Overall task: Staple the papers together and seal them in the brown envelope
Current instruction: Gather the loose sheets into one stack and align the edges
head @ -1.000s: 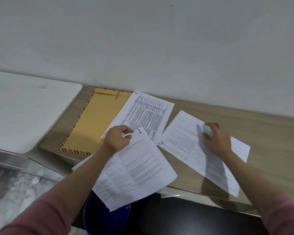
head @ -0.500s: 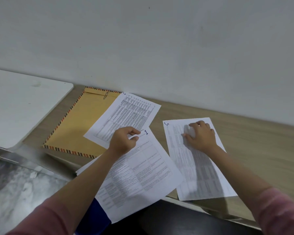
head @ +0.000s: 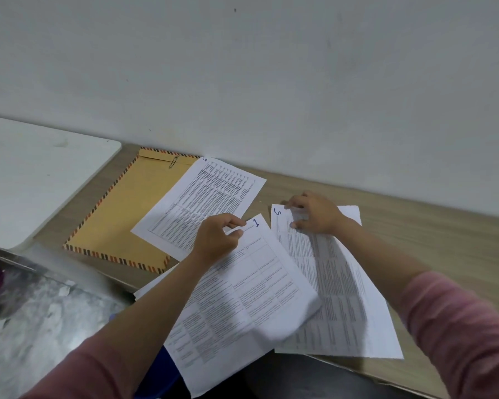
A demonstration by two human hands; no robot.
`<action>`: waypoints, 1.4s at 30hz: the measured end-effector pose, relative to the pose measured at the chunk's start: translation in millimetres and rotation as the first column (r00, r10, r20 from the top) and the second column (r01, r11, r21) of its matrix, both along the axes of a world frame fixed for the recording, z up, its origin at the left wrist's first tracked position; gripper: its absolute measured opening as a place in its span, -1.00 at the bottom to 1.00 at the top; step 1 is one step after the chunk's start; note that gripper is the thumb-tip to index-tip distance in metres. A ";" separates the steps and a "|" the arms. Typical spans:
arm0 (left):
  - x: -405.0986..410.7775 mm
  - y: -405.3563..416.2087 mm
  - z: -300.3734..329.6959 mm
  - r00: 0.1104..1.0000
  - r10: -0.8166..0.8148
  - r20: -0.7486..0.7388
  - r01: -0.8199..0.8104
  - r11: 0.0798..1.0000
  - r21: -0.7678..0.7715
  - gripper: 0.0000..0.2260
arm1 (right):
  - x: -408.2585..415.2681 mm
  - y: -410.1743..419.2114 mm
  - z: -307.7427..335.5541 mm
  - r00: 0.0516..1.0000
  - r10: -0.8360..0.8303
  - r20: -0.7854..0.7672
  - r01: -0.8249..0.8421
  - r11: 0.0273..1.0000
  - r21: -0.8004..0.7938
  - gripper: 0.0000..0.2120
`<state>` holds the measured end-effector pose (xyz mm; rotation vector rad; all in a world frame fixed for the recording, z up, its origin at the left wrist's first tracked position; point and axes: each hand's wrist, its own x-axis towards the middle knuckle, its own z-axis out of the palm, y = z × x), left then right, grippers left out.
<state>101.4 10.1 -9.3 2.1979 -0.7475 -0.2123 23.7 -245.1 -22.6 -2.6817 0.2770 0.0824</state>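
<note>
Overhead, a plain grey-white wall (head: 242, 67) fills the upper half, meeting a light wood-grain desk (head: 444, 240) along a slanted line. Left of desk sits a white rounded-corner board (head: 26, 174), w/ mottled grey floor (head: 41, 326) below. Brown envelope w/ red-black striped border (head: 121, 223) lies flat near wall, silver paper clip (head: 173, 162) on its top flap. Printed sheet marked 6 (head: 202, 203) overlaps envelope's right edge. Sheet marked 1 (head: 242, 306) overhangs desk's front edge, covering part of sheet marked 5 (head: 337, 283). Left hand (head: 216, 240) pinches sheet 1's top corner btwn thumb & fingers. Right hand (head: 314, 213) rests on sheet 5's top, fingers curled down, gripping nothing.
</note>
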 end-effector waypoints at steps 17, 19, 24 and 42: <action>-3.8 -50.6 77.8 0.987 -0.075 -0.139 0.044 0.976 -0.211 -0.82 | -31.9 -55.9 57.6 0.755 -0.582 0.302 0.514 0.811 0.279 -0.77; -3.5 -53.1 84.9 0.990 -0.075 -0.123 0.045 0.972 -0.231 -0.83 | -36.2 -52.2 65.4 0.730 -0.610 0.307 0.494 0.782 0.381 -0.77; -11.7 -66.1 79.0 0.990 -0.075 -0.121 0.044 0.969 -0.241 -0.85 | -47.9 -27.5 62.5 0.700 -0.676 0.230 0.401 0.639 0.656 -0.75; -42.2 -105.3 43.3 0.986 -0.095 -0.140 0.071 0.983 -0.168 -0.80 | -100.0 24.4 45.8 0.624 -0.762 0.172 0.178 0.353 0.919 -0.72</action>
